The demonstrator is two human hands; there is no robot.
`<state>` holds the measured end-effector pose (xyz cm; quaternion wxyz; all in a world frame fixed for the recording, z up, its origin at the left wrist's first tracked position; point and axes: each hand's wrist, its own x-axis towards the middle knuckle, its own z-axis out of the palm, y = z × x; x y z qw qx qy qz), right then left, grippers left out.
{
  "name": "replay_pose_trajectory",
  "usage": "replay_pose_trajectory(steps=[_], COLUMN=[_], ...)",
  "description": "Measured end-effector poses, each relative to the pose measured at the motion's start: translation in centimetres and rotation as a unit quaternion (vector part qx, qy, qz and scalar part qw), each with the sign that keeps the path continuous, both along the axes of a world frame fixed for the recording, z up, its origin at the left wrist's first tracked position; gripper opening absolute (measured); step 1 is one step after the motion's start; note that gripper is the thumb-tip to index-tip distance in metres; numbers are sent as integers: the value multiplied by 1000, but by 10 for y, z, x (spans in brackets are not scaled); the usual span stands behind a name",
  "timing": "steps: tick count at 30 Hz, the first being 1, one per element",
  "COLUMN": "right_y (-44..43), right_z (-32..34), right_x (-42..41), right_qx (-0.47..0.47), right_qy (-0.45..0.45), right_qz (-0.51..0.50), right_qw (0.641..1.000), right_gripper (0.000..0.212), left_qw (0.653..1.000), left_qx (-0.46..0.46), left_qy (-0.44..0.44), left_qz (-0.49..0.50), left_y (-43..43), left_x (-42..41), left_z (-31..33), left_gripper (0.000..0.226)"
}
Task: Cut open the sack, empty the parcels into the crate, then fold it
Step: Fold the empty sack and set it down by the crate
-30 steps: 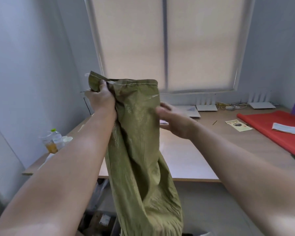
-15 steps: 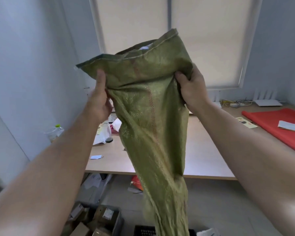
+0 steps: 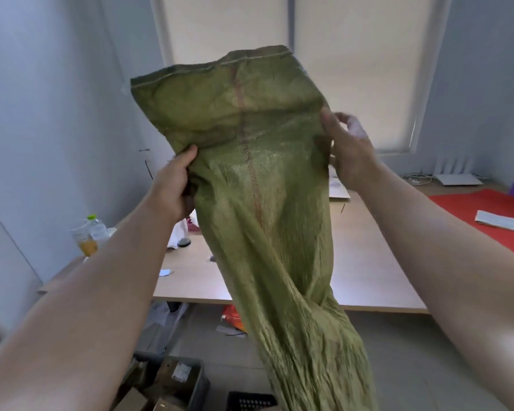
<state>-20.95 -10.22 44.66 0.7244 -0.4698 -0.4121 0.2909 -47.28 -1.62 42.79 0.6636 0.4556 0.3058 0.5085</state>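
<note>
The sack [image 3: 250, 179], bunched a second ago, now spreads wide and flat, its hem standing higher above both hands. The left hand [image 3: 172, 188] grips lower on its left side; the right hand [image 3: 349, 149] shifts to pinching its right edge.

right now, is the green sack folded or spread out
Spread, not folded: the sack hangs full length, its top held wide between the left hand gripping one edge and the right hand at the other, grip blurred.

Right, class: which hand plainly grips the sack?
The left hand: its thumb clamps the green sack at its edge; the right hand shows loose, blurred fingers.
</note>
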Motion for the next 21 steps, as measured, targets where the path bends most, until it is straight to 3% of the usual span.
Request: replay_pose_trajectory(steps=[2,5,8,11,14,18,21], right_y=[-3,-10,-12,-15,-15,-11,-12], right_z=[-29,-77,-94,-82,-73,-69,-74], right_x=[5,-8,-23,-20,-17,-26,-29], right_qx=[-97,-188,-163,-134,-139,-126,-111], right_qy=[-8,-54,3,106,72,49,43], right_qz=[87,188,210,251,241,143,149], right_qw=[991,963,964,953,958,980,982], right_gripper=[92,66,38,35,24,33,31], left_qw=[999,999,992,987,988,995,998], left_qx=[-25,-50,-57,-40,-36,-22,-25], left_qy=[-20,6,95,141,130,86,55], left_qz=[17,6,-52,-68,-78,-44,-6], left_y=[-1,-3,-2,0,2,1,3], left_x=[6,11,11,-1,-11,-14,-13], left_z=[4,2,-10,-21,-30,-30,-29], left_gripper=[44,50,36,21,32,25,26])
